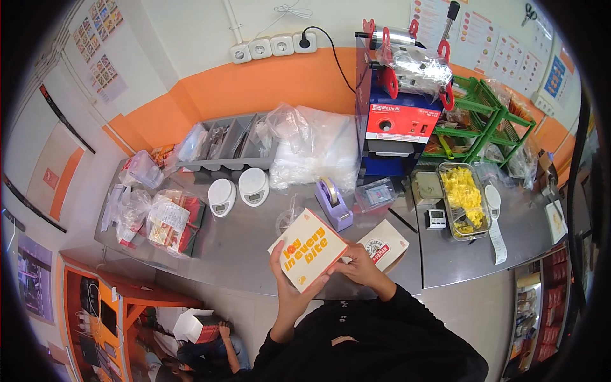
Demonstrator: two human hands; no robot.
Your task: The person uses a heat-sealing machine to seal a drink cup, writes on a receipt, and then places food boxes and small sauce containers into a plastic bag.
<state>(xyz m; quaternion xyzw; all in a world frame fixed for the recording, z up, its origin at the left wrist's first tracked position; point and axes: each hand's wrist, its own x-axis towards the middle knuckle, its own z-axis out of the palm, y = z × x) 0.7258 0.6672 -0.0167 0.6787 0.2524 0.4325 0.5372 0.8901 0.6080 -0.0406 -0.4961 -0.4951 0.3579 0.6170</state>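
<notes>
Between my two hands a printed cardboard food box (312,250) is held up over the front edge of the steel table. My left hand (291,291) supports its left and lower side, with fingers partly hidden behind it. At its right corner my right hand (358,267) grips the side with thumb and fingers. A second cardboard food box (382,246) rests on the table just beyond my right hand. Behind the held box stands a purple tape dispenser (334,205) with a roll of clear tape. Some crumpled clear plastic (289,219) lies partly hidden by the box.
White digital scales (253,187) and a stack of plastic bags (315,148) stand behind. A cup sealer (401,114) rises at the back. Wrapped packages (174,222) lie left; a container of yellow food (461,196) and a timer (436,219) are right. Another person (215,344) is lower left.
</notes>
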